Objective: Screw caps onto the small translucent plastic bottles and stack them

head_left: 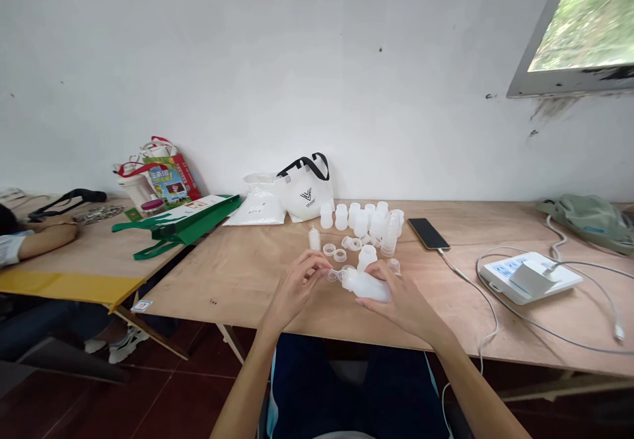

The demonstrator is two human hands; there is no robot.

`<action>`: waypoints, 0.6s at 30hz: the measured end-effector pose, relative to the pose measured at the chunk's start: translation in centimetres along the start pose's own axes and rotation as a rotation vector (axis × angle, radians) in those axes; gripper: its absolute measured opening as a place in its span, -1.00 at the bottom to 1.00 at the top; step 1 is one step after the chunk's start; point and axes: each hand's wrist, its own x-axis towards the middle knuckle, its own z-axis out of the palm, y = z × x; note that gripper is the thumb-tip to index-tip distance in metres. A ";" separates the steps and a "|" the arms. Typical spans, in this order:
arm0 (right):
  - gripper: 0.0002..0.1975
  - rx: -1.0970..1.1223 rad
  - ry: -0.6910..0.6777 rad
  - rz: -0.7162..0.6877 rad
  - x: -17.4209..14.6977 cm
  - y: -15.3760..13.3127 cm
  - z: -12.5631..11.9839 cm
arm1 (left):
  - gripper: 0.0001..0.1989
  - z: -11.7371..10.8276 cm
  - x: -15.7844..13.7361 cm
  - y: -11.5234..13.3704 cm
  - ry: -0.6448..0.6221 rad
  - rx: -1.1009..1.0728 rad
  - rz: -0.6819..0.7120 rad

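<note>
Bottle [366,285] in right hand [400,294]; white tote [300,185], black V-like logo [308,194].

Dark navy legwear [312,386] with a light-blue stripe [272,403] along each outer side covers the thighs, a curved sliver of pale grey [341,436] shows at the lap, and the slender forearms [468,373] and hands [297,285] are bare.

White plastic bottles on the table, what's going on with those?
Someone seated at the wooden table is handling one with both bare hands. The right hand grips a white plastic bottle tipped on its side, neck pointing left, while the left hand has its fingertips at the clear tip on that neck; exactly what they pinch is too small to tell. More white bottles stand grouped farther back, with clear rings lying nearer the hands.
</note>
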 end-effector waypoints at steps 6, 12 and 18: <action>-0.60 0.005 -0.005 -0.020 0.0 0.2 0.0 | -0.67 0.0 0.0 -0.2 -0.004 -0.151 -0.161; -0.59 -0.010 -0.023 -0.027 0.0 0.5 0.3 | -0.61 0.8 -0.1 0.7 -0.105 -0.129 -0.239; -0.60 -0.006 -0.050 -0.025 -0.1 0.4 0.2 | -0.66 1.3 -0.1 0.6 -0.157 -0.106 -0.225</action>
